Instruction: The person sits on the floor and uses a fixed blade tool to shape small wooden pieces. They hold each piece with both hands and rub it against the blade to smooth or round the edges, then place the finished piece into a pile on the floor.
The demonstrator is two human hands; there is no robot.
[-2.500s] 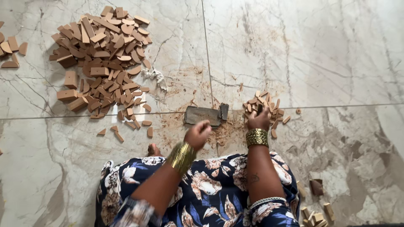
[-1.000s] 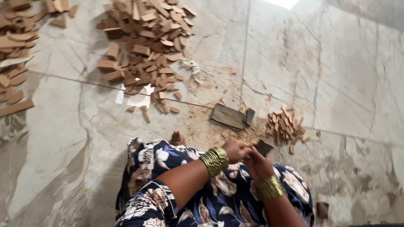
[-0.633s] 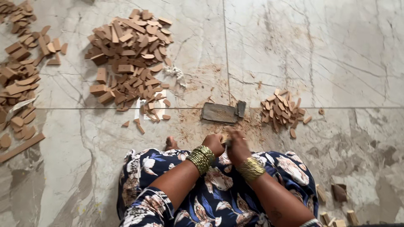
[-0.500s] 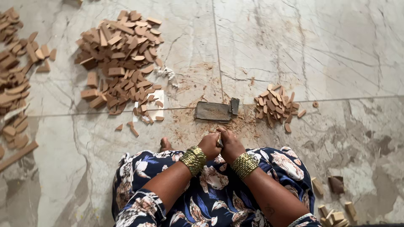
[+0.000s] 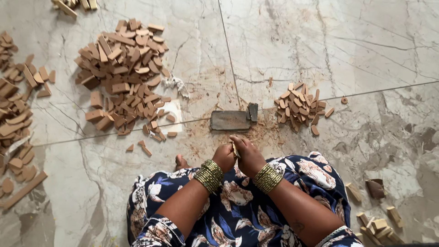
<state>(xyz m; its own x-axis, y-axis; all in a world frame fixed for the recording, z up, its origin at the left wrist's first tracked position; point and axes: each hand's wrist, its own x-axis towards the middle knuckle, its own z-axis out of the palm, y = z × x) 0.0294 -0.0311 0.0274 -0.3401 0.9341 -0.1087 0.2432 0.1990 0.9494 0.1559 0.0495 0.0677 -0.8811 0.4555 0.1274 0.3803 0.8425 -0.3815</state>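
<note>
Wood chip [image 5: 235, 149] pinched between both hands, near centre above lap. Left hand [image 5: 224, 157] and right hand [image 5: 249, 155] closed on it, joined since a moment ago, when right reached small pile [image 5: 299, 107]. Blade block [image 5: 231, 120] just beyond. Big pile [image 5: 123, 73] far left.

Floor [image 5: 320, 41]: glossy, veined marble tile, dusted with brown powder. Wood pieces [image 5: 123, 73]: matt, unfinished. Flat block [image 5: 230, 120]: dull, rough, dark. Bangles [image 5: 209, 174]: shiny gold metal. Dress [image 5: 238, 215]: printed cloth.

Navy floral dress [image 5: 238, 215], seemingly beaded gold bangles [image 5: 209, 175] on both wrists.
</note>
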